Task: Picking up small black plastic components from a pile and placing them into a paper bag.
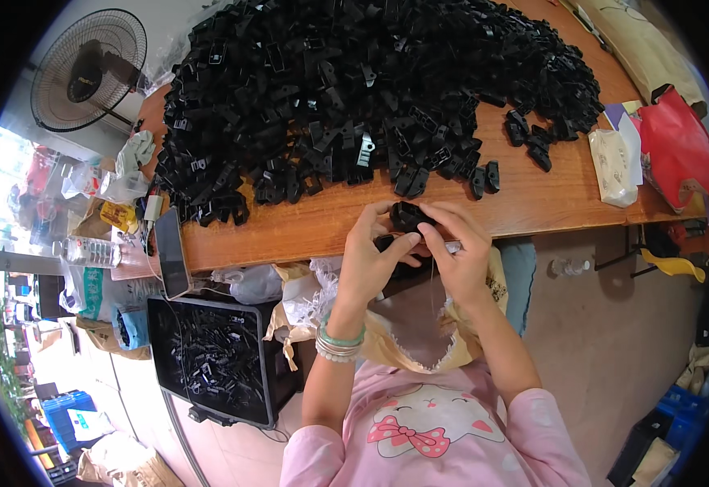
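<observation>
Both my hands meet at the table's front edge, in front of a large heap of small black plastic parts (306,105). A black plastic part (408,217) is gripped between them. My left hand (368,250) closes on it from the left, with thumb and fingers bent, and another dark piece shows near its palm. My right hand (458,247) pinches the part from the right with thumb and forefinger. Below my hands an open woven sack (399,345) with frayed edges lies over my lap. Two loose black parts (484,178) lie just beyond my right hand.
A black bin (265,381) of small dark pieces stands at lower left. A phone (173,253) leans at the table's left edge, near a plastic bottle (91,252). A fan (88,71) stands far left. To the right are a red bag (679,146) and a clear-wrapped pack (612,166).
</observation>
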`<action>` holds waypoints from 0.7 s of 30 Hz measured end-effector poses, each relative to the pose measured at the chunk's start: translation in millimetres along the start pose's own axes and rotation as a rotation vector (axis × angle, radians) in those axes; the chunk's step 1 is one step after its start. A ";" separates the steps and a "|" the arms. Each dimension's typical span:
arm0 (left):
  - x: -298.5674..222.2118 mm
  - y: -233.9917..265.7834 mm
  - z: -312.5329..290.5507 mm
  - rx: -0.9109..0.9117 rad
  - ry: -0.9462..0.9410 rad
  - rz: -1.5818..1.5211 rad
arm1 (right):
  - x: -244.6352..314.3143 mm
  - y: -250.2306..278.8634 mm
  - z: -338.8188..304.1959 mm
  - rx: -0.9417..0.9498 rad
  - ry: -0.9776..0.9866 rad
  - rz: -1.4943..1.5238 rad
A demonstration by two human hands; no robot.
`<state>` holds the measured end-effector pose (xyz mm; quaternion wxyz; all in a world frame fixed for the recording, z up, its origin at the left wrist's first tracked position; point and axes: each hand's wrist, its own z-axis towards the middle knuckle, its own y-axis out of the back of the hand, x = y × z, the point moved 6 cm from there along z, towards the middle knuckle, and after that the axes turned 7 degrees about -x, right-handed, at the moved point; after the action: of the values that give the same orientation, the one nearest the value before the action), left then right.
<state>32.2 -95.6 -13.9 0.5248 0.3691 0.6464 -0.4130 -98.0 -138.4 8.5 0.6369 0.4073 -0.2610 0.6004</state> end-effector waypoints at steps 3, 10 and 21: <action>0.5 1.8 -1.0 0.014 0.046 0.009 | -2.6 0.3 -2.9 0.015 -0.133 0.102; -10.1 1.1 -12.4 -0.015 -0.034 0.171 | 3.8 -0.1 2.6 0.171 -0.028 0.127; -27.5 -12.3 -29.5 -0.117 -0.250 0.222 | -18.4 -4.8 -9.0 0.183 -0.292 0.365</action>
<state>14.8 -74.4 18.0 0.6640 0.3528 0.5543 -0.3569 -97.3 -140.8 -12.3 0.4341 0.4918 -0.3639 0.6613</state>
